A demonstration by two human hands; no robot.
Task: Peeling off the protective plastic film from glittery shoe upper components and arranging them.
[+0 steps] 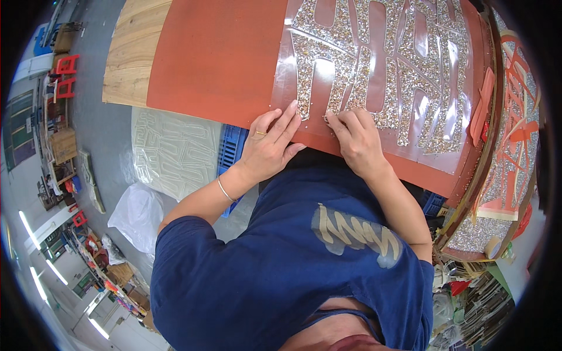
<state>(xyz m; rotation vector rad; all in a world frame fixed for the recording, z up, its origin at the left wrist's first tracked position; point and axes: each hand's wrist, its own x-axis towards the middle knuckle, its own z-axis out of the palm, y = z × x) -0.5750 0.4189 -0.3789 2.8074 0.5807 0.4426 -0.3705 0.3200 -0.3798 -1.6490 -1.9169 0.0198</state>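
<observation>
The left hand (270, 145) lies flat, fingers spread, pressing the clear film (374, 76) of glitter shapes onto the red sheet (216, 58) at the table's near edge. The right hand (356, 137) pinches narrowly at the film's lower edge, probably picking at a small piece; that calls for a fine, steady pull.

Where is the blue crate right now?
In the head view the blue crate sits left of centre, under the red sheet's near edge, just left of the left hand and right of the clear plastic sheets.
</observation>
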